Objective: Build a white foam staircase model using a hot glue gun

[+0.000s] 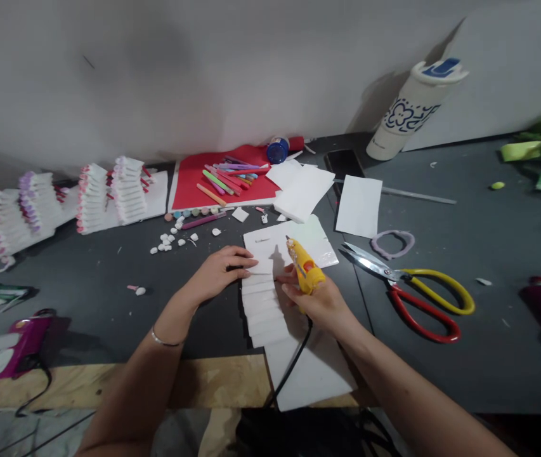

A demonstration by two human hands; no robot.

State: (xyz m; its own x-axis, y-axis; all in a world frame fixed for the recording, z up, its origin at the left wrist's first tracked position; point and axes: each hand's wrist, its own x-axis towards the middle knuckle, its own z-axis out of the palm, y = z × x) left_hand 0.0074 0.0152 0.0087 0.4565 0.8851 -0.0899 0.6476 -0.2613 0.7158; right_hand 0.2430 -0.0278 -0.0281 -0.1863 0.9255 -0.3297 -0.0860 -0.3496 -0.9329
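Yellow hot-glue gun [309, 274]: clamped in my right fingers [292, 292]. Overlapping white strips [261, 311]: on the dark desk [89, 266] before me, my left fingers [241, 261] slightly apart at their far end. Scissors [396, 275]: lying to the right.

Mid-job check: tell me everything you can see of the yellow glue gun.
The yellow glue gun has a glossy, plastic-looking body with an orange-red patch on its side, pale speckles toward the front and a dark nozzle tip. The right hand grips it, hiding most of the handle. It points away from the person, slightly left, over white sheets; whether the tip touches them is unclear. A black cord runs down toward the table edge.
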